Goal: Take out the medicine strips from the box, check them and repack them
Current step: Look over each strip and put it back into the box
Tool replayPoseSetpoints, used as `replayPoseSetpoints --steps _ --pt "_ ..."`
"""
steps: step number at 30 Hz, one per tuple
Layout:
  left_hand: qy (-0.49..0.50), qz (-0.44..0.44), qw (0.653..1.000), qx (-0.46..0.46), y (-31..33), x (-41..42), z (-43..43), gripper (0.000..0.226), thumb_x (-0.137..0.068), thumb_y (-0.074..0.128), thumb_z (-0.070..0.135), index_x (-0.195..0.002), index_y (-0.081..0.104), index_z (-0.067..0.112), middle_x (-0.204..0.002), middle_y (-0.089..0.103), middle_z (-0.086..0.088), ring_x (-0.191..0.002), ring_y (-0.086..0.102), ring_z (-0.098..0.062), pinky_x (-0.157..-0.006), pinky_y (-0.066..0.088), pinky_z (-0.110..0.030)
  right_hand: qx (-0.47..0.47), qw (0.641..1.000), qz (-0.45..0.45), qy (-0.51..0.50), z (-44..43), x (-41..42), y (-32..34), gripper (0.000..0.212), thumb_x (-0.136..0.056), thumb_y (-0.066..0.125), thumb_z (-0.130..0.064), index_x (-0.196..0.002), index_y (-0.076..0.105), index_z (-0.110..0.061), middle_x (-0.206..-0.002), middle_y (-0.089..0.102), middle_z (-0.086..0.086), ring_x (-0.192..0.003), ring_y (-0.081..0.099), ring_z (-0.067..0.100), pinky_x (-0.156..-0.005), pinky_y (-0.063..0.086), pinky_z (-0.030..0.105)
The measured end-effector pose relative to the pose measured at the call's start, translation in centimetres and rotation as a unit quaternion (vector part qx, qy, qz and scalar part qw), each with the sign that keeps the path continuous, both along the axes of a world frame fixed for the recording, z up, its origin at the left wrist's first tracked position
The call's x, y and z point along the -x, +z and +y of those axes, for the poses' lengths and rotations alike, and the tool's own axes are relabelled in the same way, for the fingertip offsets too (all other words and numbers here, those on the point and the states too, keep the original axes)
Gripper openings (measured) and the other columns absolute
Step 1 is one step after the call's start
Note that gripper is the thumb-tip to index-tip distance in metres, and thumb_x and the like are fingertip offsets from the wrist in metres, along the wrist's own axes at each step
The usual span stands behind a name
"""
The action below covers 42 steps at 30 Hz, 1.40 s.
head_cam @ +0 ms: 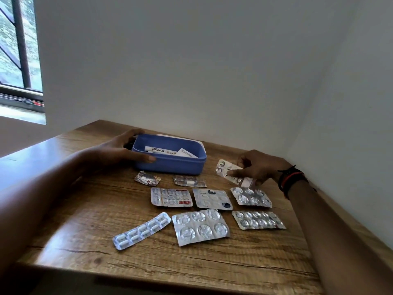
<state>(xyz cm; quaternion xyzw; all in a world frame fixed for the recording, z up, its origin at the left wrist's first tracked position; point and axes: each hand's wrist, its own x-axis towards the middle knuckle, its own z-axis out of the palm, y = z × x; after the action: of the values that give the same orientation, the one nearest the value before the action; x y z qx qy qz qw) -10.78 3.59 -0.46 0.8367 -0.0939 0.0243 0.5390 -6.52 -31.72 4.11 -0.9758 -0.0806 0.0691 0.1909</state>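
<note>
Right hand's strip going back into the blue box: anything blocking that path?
Nothing visible blocks it. The right hand holds a strip just right of the blue box, whose top is open. The gap of table between them is bare. The left hand grips the box's far left end, off the path.

the print on the foil strips (pixel 171 197) is way too small and soft to read, same for most of the label on the tube (pixel 158 149) inside the blue box (pixel 170 165). the box wall hides whatever sits lower in there. left hand (pixel 119 151) covers the box's far left corner, and something dark behind its fingers can't be made out. both elbows run out of frame
</note>
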Motion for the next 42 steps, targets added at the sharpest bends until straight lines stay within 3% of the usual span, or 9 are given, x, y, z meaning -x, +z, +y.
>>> replayPoseSetpoints --steps 5,8,12,17,21,23,31,37,42 --pt "0.004 0.007 1.0 -0.011 0.2 0.2 0.0 0.143 -0.018 0.084 0.07 -0.144 0.033 0.026 -0.135 0.051 -0.003 -0.117 0.054 -0.02 -0.099 0.048 -0.04 -0.129 0.991 -0.02 0.014 0.1 0.5 0.4 0.031 -0.08 0.076 -0.032 -0.094 0.066 -0.005 -0.094 0.07 0.014 -0.071 0.067 0.023 -0.049 0.055 0.026" --pt "0.004 0.007 1.0 -0.019 0.4 0.3 -0.1 0.149 -0.014 0.081 0.074 -0.145 0.031 0.026 -0.136 0.049 -0.004 -0.118 0.052 -0.021 -0.099 0.047 -0.04 -0.229 0.971 -0.07 0.018 0.2 0.6 0.8 0.029 -0.079 0.077 -0.019 -0.1 0.067 -0.001 -0.09 0.073 0.018 -0.073 0.071 0.024 -0.064 0.062 0.035" --pt "-0.005 0.003 1.0 -0.016 0.4 0.1 0.0 0.138 -0.022 0.084 0.066 -0.143 0.032 0.028 -0.134 0.05 -0.002 -0.114 0.054 -0.017 -0.091 0.05 -0.033 -0.299 0.944 -0.122 0.063 0.5 0.8 1.1 0.031 -0.071 0.082 -0.003 -0.099 0.069 -0.004 -0.084 0.074 0.01 -0.066 0.071 0.007 -0.057 0.056 0.017" --pt "-0.013 -0.012 1.0 0.0 0.2 -0.4 0.2 0.109 -0.039 0.081 0.056 -0.136 0.038 0.031 -0.121 0.058 0.008 -0.106 0.06 -0.011 -0.079 0.052 -0.021 -0.224 0.916 -0.319 0.098 1.9 0.5 0.8 0.015 -0.07 0.084 -0.006 -0.08 0.074 -0.012 -0.075 0.072 -0.002 -0.067 0.067 0.001 -0.065 0.052 0.012" --pt "-0.014 -0.014 1.0 0.01 -0.2 -0.6 0.4 0.103 -0.039 0.084 0.056 -0.131 0.042 0.034 -0.122 0.059 0.007 -0.107 0.061 -0.012 -0.083 0.053 -0.024 -0.183 0.823 -0.508 0.176 3.0 0.8 0.3 0.012 -0.071 0.079 0.006 -0.075 0.073 -0.003 -0.086 0.072 0.008 -0.081 0.068 0.018 -0.075 0.058 0.031" --pt "-0.011 -0.015 1.0 0.007 -0.3 -0.6 0.4 0.102 -0.038 0.084 0.06 -0.128 0.041 0.038 -0.125 0.057 0.007 -0.108 0.059 -0.013 -0.084 0.052 -0.025 -0.129 0.788 -0.57 0.193 3.5 1.1 0.2 0.011 -0.072 0.079 0.004 -0.078 0.073 -0.004 -0.096 0.071 0.008 -0.09 0.066 0.021 -0.079 0.054 0.031" --pt "-0.005 -0.006 1.0 -0.004 -0.3 -0.6 0.4 0.117 -0.037 0.084 0.061 -0.139 0.032 0.034 -0.118 0.054 0.015 -0.105 0.059 -0.007 -0.076 0.05 -0.018 -0.107 0.73 -0.632 0.239 4.3 2.6 0.3 0.004 -0.084 0.07 -0.007 -0.086 0.073 -0.004 -0.12 0.063 0.012 -0.111 0.057 0.026 -0.089 0.051 0.031" --pt "-0.006 -0.01 1.0 -0.001 -0.3 -0.5 0.3 0.116 -0.04 0.084 0.057 -0.14 0.033 0.031 -0.122 0.057 0.012 -0.105 0.06 -0.007 -0.074 0.052 -0.017 -0.09 0.727 -0.638 0.237 4.4 2.6 0.3 0.014 -0.09 0.065 -0.01 -0.101 0.073 -0.004 -0.109 0.069 0.009 -0.1 0.063 0.022 -0.088 0.051 0.028" --pt "-0.006 -0.005 1.0 -0.001 -0.3 -0.6 0.3 0.105 -0.055 0.088 0.047 -0.141 0.031 0.029 -0.121 0.055 0.013 -0.107 0.059 -0.01 -0.076 0.051 -0.017 -0.096 0.755 -0.603 0.241 4.8 2.1 -0.1 0.017 -0.091 0.065 -0.011 -0.107 0.07 -0.007 -0.099 0.07 0.006 -0.089 0.065 0.015 -0.079 0.053 0.026"
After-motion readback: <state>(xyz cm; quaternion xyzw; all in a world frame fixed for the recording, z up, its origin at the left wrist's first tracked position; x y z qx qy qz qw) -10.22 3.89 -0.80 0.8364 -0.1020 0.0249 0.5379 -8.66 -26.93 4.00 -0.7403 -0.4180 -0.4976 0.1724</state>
